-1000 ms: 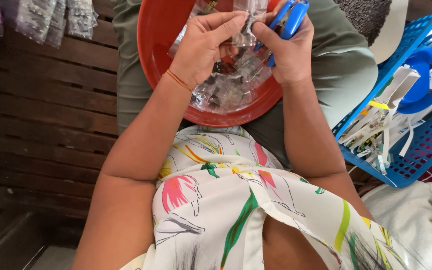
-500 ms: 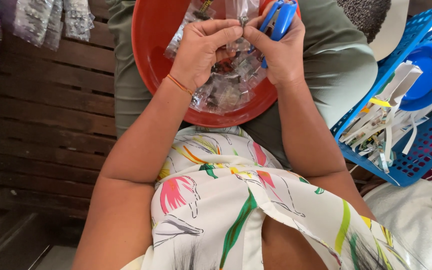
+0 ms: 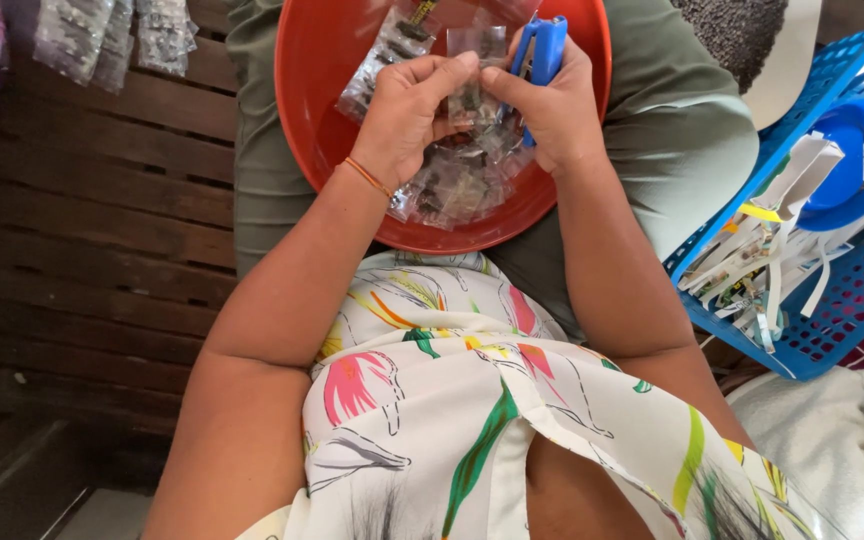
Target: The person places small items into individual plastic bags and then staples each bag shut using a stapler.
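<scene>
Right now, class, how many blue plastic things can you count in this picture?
3: a blue plastic stapler in the right hand, a blue plastic mesh basket at the right edge, and a round blue plastic lid inside it. Others may be hidden under the paper strips.

Packets (image 3: 457, 185) in bowl (image 3: 322, 60); basket (image 3: 852, 300) right.

Both forearms reach forward and converge. The left hand (image 3: 407, 120) is curled, thumb and forefinger pinched together. The right hand (image 3: 542, 110) faces it, fingertips nearly touching, its other fingers closed in a grip.
</scene>
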